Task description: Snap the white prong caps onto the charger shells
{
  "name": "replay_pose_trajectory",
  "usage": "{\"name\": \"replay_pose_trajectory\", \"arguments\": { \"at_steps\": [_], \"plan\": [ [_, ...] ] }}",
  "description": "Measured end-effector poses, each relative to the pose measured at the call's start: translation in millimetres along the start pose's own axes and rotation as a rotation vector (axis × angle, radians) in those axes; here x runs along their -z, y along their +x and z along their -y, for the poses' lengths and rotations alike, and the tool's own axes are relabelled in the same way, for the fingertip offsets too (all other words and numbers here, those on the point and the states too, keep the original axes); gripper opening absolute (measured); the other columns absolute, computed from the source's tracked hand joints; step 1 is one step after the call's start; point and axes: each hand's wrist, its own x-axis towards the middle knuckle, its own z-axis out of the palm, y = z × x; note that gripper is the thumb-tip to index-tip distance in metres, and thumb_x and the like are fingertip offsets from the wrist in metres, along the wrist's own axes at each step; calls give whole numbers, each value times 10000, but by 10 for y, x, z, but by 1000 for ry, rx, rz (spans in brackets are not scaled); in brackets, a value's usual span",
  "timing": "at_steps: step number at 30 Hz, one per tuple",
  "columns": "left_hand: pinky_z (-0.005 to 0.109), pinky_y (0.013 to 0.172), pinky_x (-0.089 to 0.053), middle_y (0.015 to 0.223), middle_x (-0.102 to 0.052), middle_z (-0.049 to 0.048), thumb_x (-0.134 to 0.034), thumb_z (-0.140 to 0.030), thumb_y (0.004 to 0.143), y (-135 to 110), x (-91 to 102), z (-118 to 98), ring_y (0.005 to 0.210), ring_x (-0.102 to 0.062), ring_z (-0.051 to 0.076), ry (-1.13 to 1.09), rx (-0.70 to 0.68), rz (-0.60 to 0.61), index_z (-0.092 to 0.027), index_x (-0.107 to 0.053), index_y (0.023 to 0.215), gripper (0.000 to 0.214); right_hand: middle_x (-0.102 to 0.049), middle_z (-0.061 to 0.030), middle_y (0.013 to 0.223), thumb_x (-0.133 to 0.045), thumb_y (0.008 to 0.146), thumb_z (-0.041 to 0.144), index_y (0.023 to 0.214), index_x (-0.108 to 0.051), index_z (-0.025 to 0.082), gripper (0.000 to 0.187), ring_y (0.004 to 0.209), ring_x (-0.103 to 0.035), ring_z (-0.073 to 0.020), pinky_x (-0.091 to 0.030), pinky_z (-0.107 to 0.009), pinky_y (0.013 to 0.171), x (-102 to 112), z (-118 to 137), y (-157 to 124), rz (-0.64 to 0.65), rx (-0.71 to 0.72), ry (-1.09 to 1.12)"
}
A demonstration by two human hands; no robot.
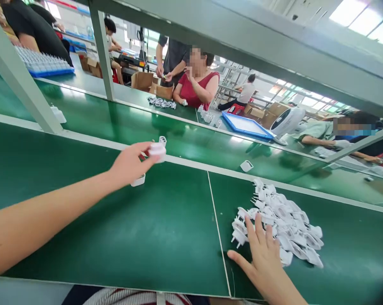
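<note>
My left hand [130, 163] reaches forward over the white strip by the belt, its fingers closed around a white plastic housing [157, 151] that is slightly blurred. Below that hand, a second white plastic piece [138, 181] lies on the green table, partly covered by it. Just behind the held piece stands a small hollow white housing [162, 140]. My right hand [264, 254] has its fingers spread at the near left side of a heap of white plug parts [283, 218], some with pins. Nothing shows in its grasp; whether its fingertips touch the heap is unclear.
A green conveyor belt [204, 148] runs behind the white strip, carrying a white square piece [246, 165]. A grey metal post [22, 72] and an overhead beam [242, 55] frame the station. Across it are a person in red [207, 87], a blue-framed tray [247, 126] and a fan [286, 122].
</note>
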Motion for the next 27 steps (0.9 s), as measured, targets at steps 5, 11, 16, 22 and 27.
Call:
{"name": "replay_pose_trajectory", "arguments": {
  "at_steps": [5,11,16,22,27],
  "plan": [
    [403,917,-525,1228,-729,138,-652,-539,880,819,278,859,1053,-674,300,267,252,-106,-151,-595,1401,652,-197,-131,1750,-457,1008,598,1652,-260,279,746,1603,-183,-447,-337,-710,1219,-380,-176,73,-25,25,32],
    [514,974,-517,1271,-697,239,-604,-372,857,1168,252,1302,1167,-645,430,357,414,-202,-76,-624,1329,558,-416,-117,1653,-458,1025,556,1484,-491,261,546,1534,-372,-386,-429,-657,1183,-318,-119,408,-65,-24,146],
    [586,1250,-213,1667,-286,247,-600,-445,892,1215,59,1081,1556,-206,444,515,292,-392,-82,-327,1574,819,-639,-127,1399,-558,989,488,1335,-600,235,431,1301,-587,-357,-512,-599,1095,-273,-151,461,-200,46,124],
    [500,1084,-473,1385,-604,254,-733,-576,853,1496,-335,845,1295,-564,411,505,251,93,-59,-579,1372,749,-622,-103,1406,-498,958,286,1253,-630,250,325,1247,-638,-283,-558,-482,1027,-141,77,607,-98,36,243],
    [473,982,-555,1298,-655,158,-651,-414,991,1546,-353,656,1130,-664,277,442,288,165,-122,-607,1328,448,-699,-83,1167,-576,880,337,1067,-674,244,231,996,-696,-248,-586,-435,900,-11,161,745,-23,-50,418]
  ]
}}
